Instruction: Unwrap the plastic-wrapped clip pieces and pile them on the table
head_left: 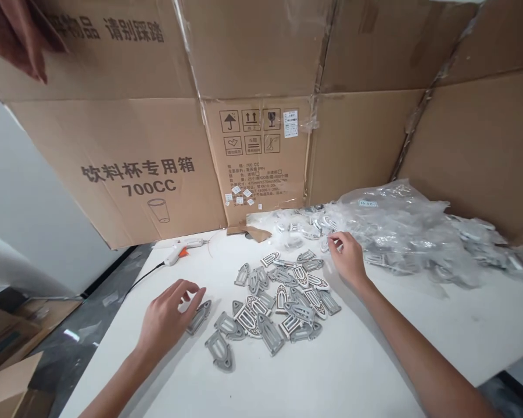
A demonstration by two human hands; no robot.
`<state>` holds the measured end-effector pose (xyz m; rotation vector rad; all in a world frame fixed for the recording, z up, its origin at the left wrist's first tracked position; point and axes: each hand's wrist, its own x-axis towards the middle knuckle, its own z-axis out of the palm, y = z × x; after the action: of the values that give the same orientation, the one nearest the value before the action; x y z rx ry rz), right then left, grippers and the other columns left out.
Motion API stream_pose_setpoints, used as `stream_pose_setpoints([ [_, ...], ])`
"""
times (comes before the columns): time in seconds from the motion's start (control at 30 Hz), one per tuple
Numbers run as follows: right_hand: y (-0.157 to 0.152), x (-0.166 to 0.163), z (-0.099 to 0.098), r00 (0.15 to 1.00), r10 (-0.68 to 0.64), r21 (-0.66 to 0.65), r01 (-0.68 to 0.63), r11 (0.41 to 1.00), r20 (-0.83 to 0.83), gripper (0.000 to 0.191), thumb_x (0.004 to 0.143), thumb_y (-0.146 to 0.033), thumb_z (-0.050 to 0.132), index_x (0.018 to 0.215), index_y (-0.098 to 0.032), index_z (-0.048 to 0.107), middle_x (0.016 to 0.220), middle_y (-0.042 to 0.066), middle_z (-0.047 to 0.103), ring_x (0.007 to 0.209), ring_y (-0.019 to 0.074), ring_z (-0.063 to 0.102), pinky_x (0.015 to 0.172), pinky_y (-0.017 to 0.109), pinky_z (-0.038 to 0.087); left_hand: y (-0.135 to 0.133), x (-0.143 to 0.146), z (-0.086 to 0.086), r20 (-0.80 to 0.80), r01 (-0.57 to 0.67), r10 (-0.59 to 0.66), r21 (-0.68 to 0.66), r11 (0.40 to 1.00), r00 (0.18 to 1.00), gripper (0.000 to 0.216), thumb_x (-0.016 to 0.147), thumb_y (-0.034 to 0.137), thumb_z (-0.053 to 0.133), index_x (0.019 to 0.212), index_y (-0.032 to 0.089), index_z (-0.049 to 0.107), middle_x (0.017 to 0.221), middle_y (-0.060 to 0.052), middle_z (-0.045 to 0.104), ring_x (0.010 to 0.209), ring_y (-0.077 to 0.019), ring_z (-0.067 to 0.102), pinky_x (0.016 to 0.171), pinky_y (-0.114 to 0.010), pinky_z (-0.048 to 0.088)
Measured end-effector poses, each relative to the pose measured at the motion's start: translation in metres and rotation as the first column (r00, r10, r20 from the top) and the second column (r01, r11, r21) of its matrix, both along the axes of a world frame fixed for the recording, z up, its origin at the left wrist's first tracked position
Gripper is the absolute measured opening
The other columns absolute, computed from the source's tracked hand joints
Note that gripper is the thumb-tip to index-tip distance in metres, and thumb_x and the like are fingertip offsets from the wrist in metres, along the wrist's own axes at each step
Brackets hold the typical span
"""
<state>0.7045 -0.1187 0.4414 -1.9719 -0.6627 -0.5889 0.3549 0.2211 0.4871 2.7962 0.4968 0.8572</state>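
Observation:
Several grey flat clip-shaped pieces [279,302] lie scattered on a white table [331,371]. My left hand [168,316] rests on the table at the left of the scatter, fingers curled, fingertips touching one grey piece [199,316]. My right hand [347,258] reaches to the far side of the scatter, its fingers pinched at the edge of a heap of clear plastic bags [409,232] that hold more of the pieces. What the right fingers pinch is too small to make out.
A wall of opened cardboard boxes [261,116] printed "700CC" stands behind the table. A white glue gun [181,251] with an orange trigger and black cord lies at the back left. More cartons sit on the floor at the left. Another person's hand [17,35] shows at the top left.

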Motion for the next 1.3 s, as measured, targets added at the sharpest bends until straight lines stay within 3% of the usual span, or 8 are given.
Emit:
stream_pose_setpoints([
  [0.23,-0.015,0.021,-0.048,0.996,0.018,-0.114,-0.027,0.993,-0.082,0.028,0.097,-0.037,0.055,0.110,-0.020,0.072,0.109,0.013,0.072,0.091,0.0259,0.066,0.088,0.042,0.053,0.011,-0.004,-0.021,0.042,-0.088,0.094,-0.130,0.988,0.995,0.037,0.101,0.056,0.060,0.084,0.026,0.072,0.085,0.000,0.078,0.076,-0.0174,0.069,0.068,-0.027,0.050],
  [0.37,0.006,0.028,-0.047,0.990,0.113,-0.257,-0.131,0.957,-0.082,0.029,0.098,-0.036,0.055,0.112,-0.021,0.075,0.115,0.012,0.072,0.110,0.0300,0.064,0.103,0.046,0.051,0.015,-0.003,-0.023,0.042,-0.129,0.141,-0.216,0.968,0.989,0.036,0.099,0.056,0.061,0.082,0.026,0.072,0.084,0.001,0.078,0.077,-0.0182,0.070,0.072,-0.028,0.051],
  [0.5,0.047,0.037,-0.042,0.977,0.167,-0.396,-0.206,0.895,-0.132,0.046,0.095,-0.036,0.062,0.137,-0.022,0.072,0.136,0.014,0.069,0.128,0.0327,0.058,0.116,0.048,0.043,0.013,-0.005,-0.021,0.052,-0.116,0.134,-0.264,0.957,0.990,0.039,0.101,0.057,0.059,0.081,0.025,0.071,0.081,0.000,0.077,0.076,-0.0183,0.068,0.074,-0.029,0.051],
  [0.63,0.084,0.041,-0.039,0.963,0.187,-0.469,-0.258,0.845,-0.193,0.044,0.089,-0.031,0.068,0.131,-0.021,0.074,0.132,0.015,0.072,0.126,0.0332,0.060,0.115,0.047,0.041,0.013,-0.009,-0.021,0.040,-0.111,0.129,-0.301,0.947,0.991,0.041,0.102,0.058,0.056,0.082,0.025,0.070,0.081,0.000,0.076,0.075,-0.0181,0.067,0.074,-0.029,0.050],
  [0.8,0.097,0.030,-0.029,0.943,0.231,-0.292,-0.297,0.909,-0.241,0.027,0.086,-0.040,0.067,0.105,-0.021,0.071,0.112,0.011,0.074,0.108,0.0292,0.066,0.100,0.043,0.050,0.013,-0.013,-0.021,0.020,-0.074,0.085,-0.325,0.943,0.996,0.041,0.103,0.059,0.055,0.082,0.026,0.066,0.079,0.000,0.074,0.074,-0.0186,0.066,0.074,-0.031,0.049],
  [1.03,0.073,-0.023,0.006,0.758,0.410,0.278,-0.307,0.910,-0.506,0.066,0.077,-0.082,0.076,0.106,-0.023,0.067,0.086,0.002,0.068,0.060,0.0194,0.062,0.054,0.032,0.047,0.011,-0.012,-0.022,0.005,-0.029,0.033,-0.340,0.940,0.999,0.040,0.105,0.056,0.055,0.081,0.025,0.064,0.080,0.001,0.072,0.073,-0.0175,0.063,0.072,-0.030,0.048],
  [1.13,0.062,-0.038,0.010,0.810,0.357,0.162,-0.318,0.934,-0.465,0.060,0.077,-0.075,0.081,0.108,-0.024,0.070,0.095,0.005,0.073,0.057,0.0169,0.060,0.051,0.031,0.047,0.010,-0.011,-0.021,0.019,0.024,-0.019,-0.333,0.942,1.000,0.041,0.108,0.056,0.052,0.084,0.025,0.065,0.085,0.000,0.071,0.075,-0.0170,0.063,0.070,-0.029,0.047],
  [1.3,0.052,-0.046,-0.002,0.921,0.318,-0.036,-0.334,0.942,-0.223,0.041,0.087,-0.057,0.076,0.109,-0.022,0.078,0.118,0.013,0.075,0.081,0.0215,0.070,0.079,0.039,0.061,0.009,-0.011,-0.021,0.033,0.050,-0.042,-0.348,0.936,0.999,0.045,0.112,0.056,0.044,0.089,0.025,0.068,0.095,-0.002,0.070,0.080,-0.0166,0.063,0.067,-0.028,0.047],
])
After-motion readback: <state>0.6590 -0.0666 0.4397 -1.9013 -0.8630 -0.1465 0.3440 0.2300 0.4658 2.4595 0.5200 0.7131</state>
